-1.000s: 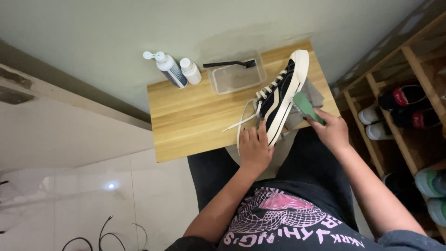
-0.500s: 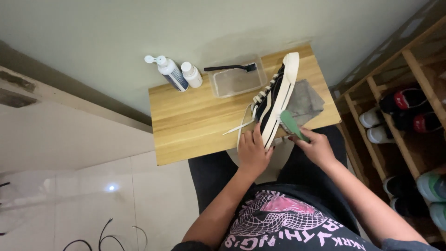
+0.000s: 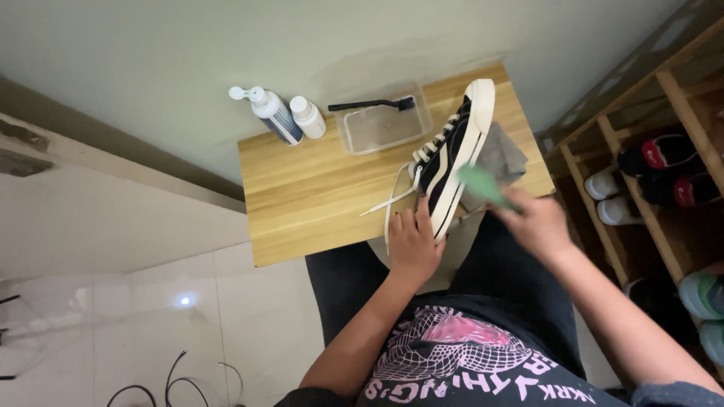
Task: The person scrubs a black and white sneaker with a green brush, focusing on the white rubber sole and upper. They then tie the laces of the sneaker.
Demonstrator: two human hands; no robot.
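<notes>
Black-and-white sneaker (image 3: 451, 162) runs long-axis away from me, heel gripped by my left hand (image 3: 413, 243), right hand (image 3: 537, 222) clutching green brush (image 3: 481, 185) just beside its sole.

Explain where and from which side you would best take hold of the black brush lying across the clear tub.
Grip the black brush by its thin handle, the left end, coming from above. The handle lies flat across the far rim of the clear tub with open space around it, while the bristle head sits at the right end, nearer the shoe.
</notes>
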